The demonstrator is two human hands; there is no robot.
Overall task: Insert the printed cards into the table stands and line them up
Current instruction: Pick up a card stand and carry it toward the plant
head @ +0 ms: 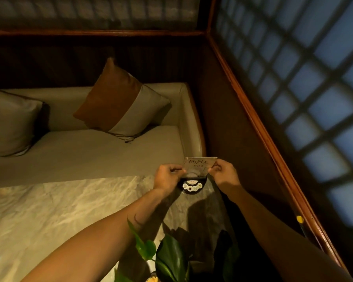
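A clear printed card (199,164) with dark characters stands upright over a black round table stand (192,186) that has small white buttons on its base. The stand sits at the far right corner of the marble table (59,210). My left hand (167,176) pinches the card's left edge and my right hand (224,174) pinches its right edge. The card's lower edge meets the top of the stand; whether it sits in the slot is hidden by my fingers.
A beige bench seat (90,151) with two cushions (122,102) runs behind the table. A wooden ledge and latticed window (304,98) close off the right side. Green plant leaves (167,257) rise at the near table edge between my forearms.
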